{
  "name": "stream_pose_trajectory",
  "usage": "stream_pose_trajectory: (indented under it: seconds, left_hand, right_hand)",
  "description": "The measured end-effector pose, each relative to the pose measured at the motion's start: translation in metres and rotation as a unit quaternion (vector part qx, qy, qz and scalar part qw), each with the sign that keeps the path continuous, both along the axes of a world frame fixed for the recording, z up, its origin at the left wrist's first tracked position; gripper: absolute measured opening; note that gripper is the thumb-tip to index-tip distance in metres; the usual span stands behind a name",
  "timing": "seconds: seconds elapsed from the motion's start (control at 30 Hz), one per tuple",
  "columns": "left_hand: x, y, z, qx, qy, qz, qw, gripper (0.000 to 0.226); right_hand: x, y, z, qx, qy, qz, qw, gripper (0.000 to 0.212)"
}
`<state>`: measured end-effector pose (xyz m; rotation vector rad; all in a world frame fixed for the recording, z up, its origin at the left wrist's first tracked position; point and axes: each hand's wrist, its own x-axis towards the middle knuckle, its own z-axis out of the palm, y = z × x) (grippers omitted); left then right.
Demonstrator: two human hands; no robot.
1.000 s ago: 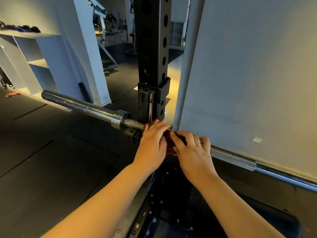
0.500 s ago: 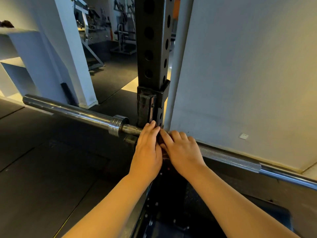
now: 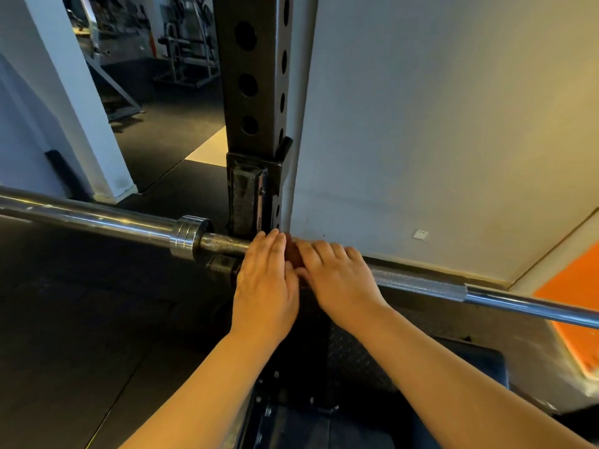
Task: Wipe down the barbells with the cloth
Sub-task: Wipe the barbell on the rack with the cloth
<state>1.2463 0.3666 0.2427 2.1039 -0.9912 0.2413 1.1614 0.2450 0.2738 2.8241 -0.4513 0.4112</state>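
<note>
A steel barbell [image 3: 421, 281] lies across a black rack upright [image 3: 256, 92], its sleeve [image 3: 97, 218] and collar to the left. A small reddish-brown cloth [image 3: 292, 254] sits on the bar just right of the upright, mostly hidden under my hands. My left hand [image 3: 264, 283] lies over the bar with straight fingers pressing the cloth's left part. My right hand [image 3: 340, 277] is right beside it, fingers curled over the cloth and the bar. The two thumbs touch.
A pale wall panel [image 3: 453, 124] stands close behind the bar. The J-hook [image 3: 249, 196] holds the bar at the upright. Dark rubber flooring [image 3: 81, 319] spreads left, an orange mat [image 3: 577, 303] lies right, and gym machines [image 3: 181, 43] stand far back.
Both hands stay on the cloth at the same spot by the upright and have closed together. The view has shifted right, showing more of the knurled shaft.
</note>
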Motion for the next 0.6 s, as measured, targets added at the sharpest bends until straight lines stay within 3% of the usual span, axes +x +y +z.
stream_pose_trajectory:
  seconds: [0.2,0.33,0.4,0.6]
  left_hand:
    - [0.008,-0.005,-0.006,0.021,-0.025,-0.047,0.998,0.058]
    - [0.014,-0.006,-0.003,0.031,-0.043,-0.058,0.997,0.049]
    - [0.014,-0.006,-0.003,0.037,-0.07,-0.067,0.995,0.043]
    - [0.017,-0.004,-0.004,0.03,-0.078,-0.072,0.994,0.041]
  right_hand:
    - [-0.069,-0.041,-0.006,0.003,-0.061,-0.081,0.995,0.046]
    - [-0.042,-0.015,0.005,0.067,-0.035,-0.131,0.988,0.065]
    - [-0.02,0.001,0.006,0.059,-0.018,-0.109,0.992,0.068]
    - [-0.029,-0.014,0.0,0.059,-0.059,-0.012,0.996,0.045]
